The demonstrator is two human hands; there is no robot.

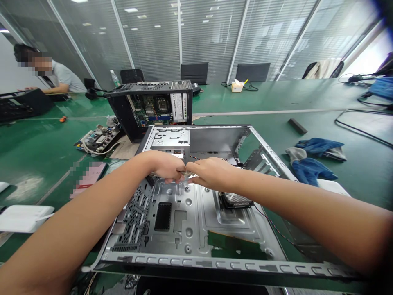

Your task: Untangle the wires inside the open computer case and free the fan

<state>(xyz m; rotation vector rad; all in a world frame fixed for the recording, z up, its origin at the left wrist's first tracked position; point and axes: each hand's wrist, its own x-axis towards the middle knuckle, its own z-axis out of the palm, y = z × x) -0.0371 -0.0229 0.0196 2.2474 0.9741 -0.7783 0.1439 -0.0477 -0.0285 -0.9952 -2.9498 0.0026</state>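
I see my left hand and right hand meet over the open gray computer case, both pinching 1 small shiny bit. Blue gloves lie to the right.

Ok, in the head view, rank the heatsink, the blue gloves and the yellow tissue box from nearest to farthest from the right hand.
1. Heatsink, inside the open case, right by the right hand.
2. Blue gloves, on the table, right of the case.
3. Yellow tissue box, far across the table.
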